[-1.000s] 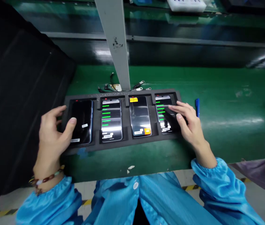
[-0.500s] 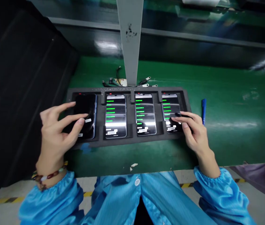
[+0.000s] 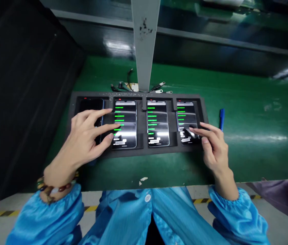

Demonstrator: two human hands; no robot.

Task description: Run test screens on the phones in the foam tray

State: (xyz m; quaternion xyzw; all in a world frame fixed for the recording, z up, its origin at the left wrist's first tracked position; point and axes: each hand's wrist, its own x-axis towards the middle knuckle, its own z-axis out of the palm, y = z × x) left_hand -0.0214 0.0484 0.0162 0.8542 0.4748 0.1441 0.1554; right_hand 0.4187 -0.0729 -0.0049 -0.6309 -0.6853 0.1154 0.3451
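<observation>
Several smartphones lie face up in the slots of a dark foam tray (image 3: 133, 153). My left hand (image 3: 87, 136) is open, its fingers stretched over the left edge of the second smartphone (image 3: 128, 136); an index or middle fingertip is at its screen. Beneath that hand, the leftmost smartphone (image 3: 91, 104) has a dark screen and is partly covered. The third smartphone (image 3: 158, 131) shows green and white text lines, with no hand on it. My right hand (image 3: 214, 143) is open, a fingertip at the lit screen of the rightmost smartphone (image 3: 186, 117). Neither hand grips anything.
Behind the tray, short black cables (image 3: 123, 86) lie at the foot of a grey post (image 3: 145, 51). A blue pen (image 3: 221, 119) rests on the green table (image 3: 256, 153) right of the tray. A black curtain (image 3: 26, 85) hangs at the left. Purple cloth (image 3: 286, 197) shows at the right edge.
My left hand has moved right, from over the dark leftmost smartphone to the second one. My right hand stays at the rightmost smartphone, where another line has turned from green to white or shifted slightly.
</observation>
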